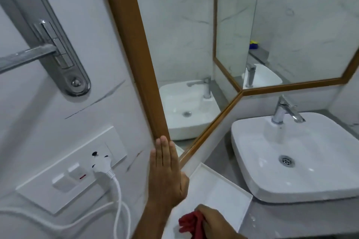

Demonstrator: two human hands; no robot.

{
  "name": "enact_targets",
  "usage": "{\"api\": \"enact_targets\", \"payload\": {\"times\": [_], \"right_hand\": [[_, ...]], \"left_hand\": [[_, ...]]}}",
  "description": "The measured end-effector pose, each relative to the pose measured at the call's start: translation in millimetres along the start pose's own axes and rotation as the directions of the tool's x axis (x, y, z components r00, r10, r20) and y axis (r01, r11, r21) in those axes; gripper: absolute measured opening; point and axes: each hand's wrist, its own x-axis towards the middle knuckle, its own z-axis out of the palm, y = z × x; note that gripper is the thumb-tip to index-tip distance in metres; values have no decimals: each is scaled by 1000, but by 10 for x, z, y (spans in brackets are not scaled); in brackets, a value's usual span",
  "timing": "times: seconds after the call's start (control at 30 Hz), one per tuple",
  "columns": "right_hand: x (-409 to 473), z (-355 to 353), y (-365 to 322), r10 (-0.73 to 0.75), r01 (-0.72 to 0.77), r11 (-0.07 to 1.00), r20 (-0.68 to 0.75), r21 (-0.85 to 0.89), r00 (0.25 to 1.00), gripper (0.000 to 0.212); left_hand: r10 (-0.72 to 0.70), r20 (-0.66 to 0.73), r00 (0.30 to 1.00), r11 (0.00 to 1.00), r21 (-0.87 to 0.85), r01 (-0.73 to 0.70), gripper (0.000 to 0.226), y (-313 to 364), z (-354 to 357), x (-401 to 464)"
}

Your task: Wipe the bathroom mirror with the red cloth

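Observation:
The mirror [180,44] has a brown wooden frame and meets a second mirror panel [291,25] at the corner. My left hand [167,172] lies flat with fingers together against the lower corner of the frame, holding nothing. My right hand [213,223] is low at the bottom edge, closed around the bunched red cloth [191,224], which is below the mirror and not touching the glass.
A white basin [291,161] with a chrome tap [283,110] sits at right on a grey counter. A white tray [219,186] lies beside it. On the left wall are a switch plate with a white plug and cord [104,167] and a door handle [44,35].

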Motion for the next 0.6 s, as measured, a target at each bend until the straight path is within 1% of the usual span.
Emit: {"api": "enact_targets", "payload": {"times": [0.03, 0.07, 0.1, 0.13, 0.17, 0.2, 0.23, 0.27, 0.3, 0.33, 0.37, 0.4, 0.43, 0.47, 0.5, 0.53, 0.57, 0.6], "right_hand": [[115, -112, 16, -75, 63, 978, -54, -197, 996, 20], [170, -254, -47, -81, 61, 972, -78, -228, 994, 19], [323, -302, -77, -45, 29, 983, -81, -182, 996, 17], [373, -383, -141, -9, -3, 976, -53, -219, 999, 14], [389, -438, -195, 30, -38, 964, -33, -261, 999, 13], [438, -448, -269, 126, -125, 935, -19, -331, 992, 17], [494, -332, -205, 109, -100, 915, 2, -391, 994, 29], [498, -191, -76, 57, -38, 897, 31, -441, 998, 42], [493, -45, 73, -38, 64, 877, 64, -476, 997, 48], [406, 95, 224, -43, 103, 850, 127, -516, 991, 48], [340, 273, 419, -47, 128, 842, 165, -524, 985, 47], [268, 417, 572, -49, 155, 813, 199, -561, 979, 48], [241, 533, 701, -99, 175, 809, 164, -561, 981, 55], [174, 589, 739, -95, 139, 773, 104, -618, 990, 63], [173, 612, 742, -88, 139, 754, 111, -642, 990, 68], [102, 557, 708, -4, 146, 757, 219, -636, 976, 68], [82, 519, 705, 20, 171, 777, 294, -606, 955, 67], [98, 428, 673, 32, 132, 829, 282, -544, 959, 65]], "left_hand": [[-5, 55, 998, 1000, -26, 7, 85, 54, 65, -163], [-25, 101, 995, 999, -44, 30, 76, 105, 104, -320], [-41, 169, 985, 996, -70, 53, 64, 139, 153, -431], [-54, 258, 965, 994, -83, 77, 57, 172, 167, -530], [-48, 364, 930, 992, -95, 88, 54, 191, 172, -591], [-36, 402, 915, 997, -54, 63, 51, 175, 231, -653], [-48, 427, 903, 999, 3, 51, 49, 162, 265, -694], [-77, 443, 893, 997, 24, 74, 56, 182, 334, -761], [-113, 466, 878, 993, 18, 118, 75, 221, 418, -829], [-128, 481, 867, 989, -4, 148, 94, 235, 488, -911], [-136, 478, 868, 988, -1, 155, 105, 252, 537, -978], [-113, 470, 875, 991, -14, 136, 108, 255, 603, -1039], [-86, 485, 870, 994, -16, 107, 108, 262, 662, -1117], [-59, 492, 869, 996, -32, 86, 107, 265, 730, -1189], [-37, 507, 861, 997, -39, 66, 105, 241, 752, -1206], [-24, 501, 865, 998, -44, 54, 100, 263, 775, -1264], [-3, 471, 882, 998, -49, 29, 93, 295, 795, -1305], [35, 442, 896, 998, -70, -5, 86, 320, 792, -1308]]}}
